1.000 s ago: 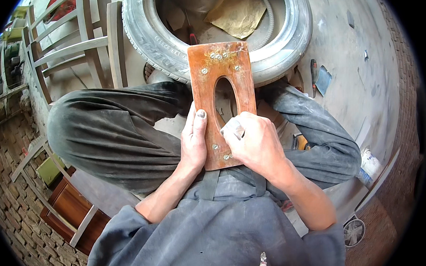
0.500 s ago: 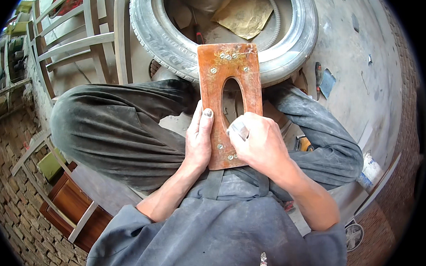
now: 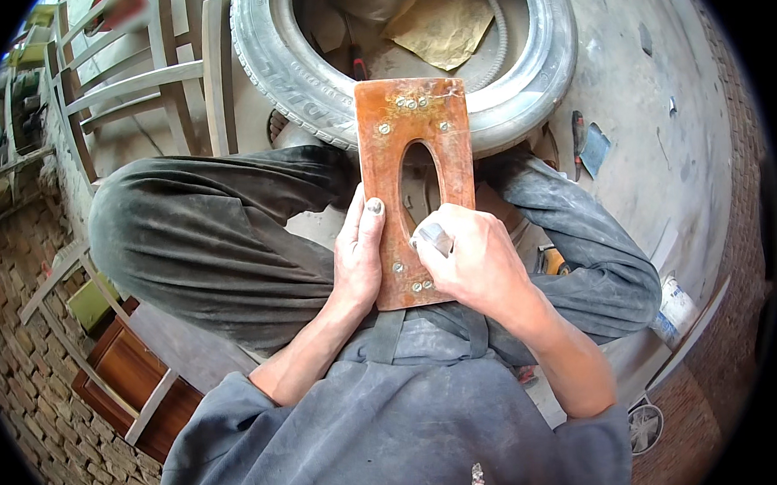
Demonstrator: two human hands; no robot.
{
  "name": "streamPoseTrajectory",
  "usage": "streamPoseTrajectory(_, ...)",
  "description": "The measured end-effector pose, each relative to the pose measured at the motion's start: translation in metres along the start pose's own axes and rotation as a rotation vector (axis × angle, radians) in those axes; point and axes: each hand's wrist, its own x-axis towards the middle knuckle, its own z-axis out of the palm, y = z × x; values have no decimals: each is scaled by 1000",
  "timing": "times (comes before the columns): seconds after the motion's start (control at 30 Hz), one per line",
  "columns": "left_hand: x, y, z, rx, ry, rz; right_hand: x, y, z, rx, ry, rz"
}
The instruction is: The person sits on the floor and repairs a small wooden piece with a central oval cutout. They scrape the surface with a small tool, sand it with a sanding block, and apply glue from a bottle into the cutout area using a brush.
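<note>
Your left hand [image 3: 357, 255] clasps the wooden board [image 3: 386, 168] on its right, long axis running away from you; your right hand [image 3: 479, 251] pinches a greyish piece [image 3: 436, 236].

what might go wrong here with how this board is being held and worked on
The wooden board could slip or twist if pushed hard, since the left hand steadies only its left edge.

The right hand might scrape its fingers on the screw heads close by on the board's lower part.

The small pale scrap pinched by the right hand might snag on the rim of the oval hole.
</note>
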Motion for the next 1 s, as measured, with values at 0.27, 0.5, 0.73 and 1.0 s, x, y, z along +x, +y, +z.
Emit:
streamPoseTrajectory(0.27,0,1,1,7,-9,2,3,-4,1,10,21,38)
streamPoseTrajectory(0.5,1,-3,-1,39,4,19,2,-3,7,40,90,33)
streamPoseTrajectory(0.73,-1,-7,-5,27,20,-2,22,-7,9,53,176,22)
streamPoseTrajectory(1.0,1,-7,-5,62,8,50,27,-7,5,62,176,-3)
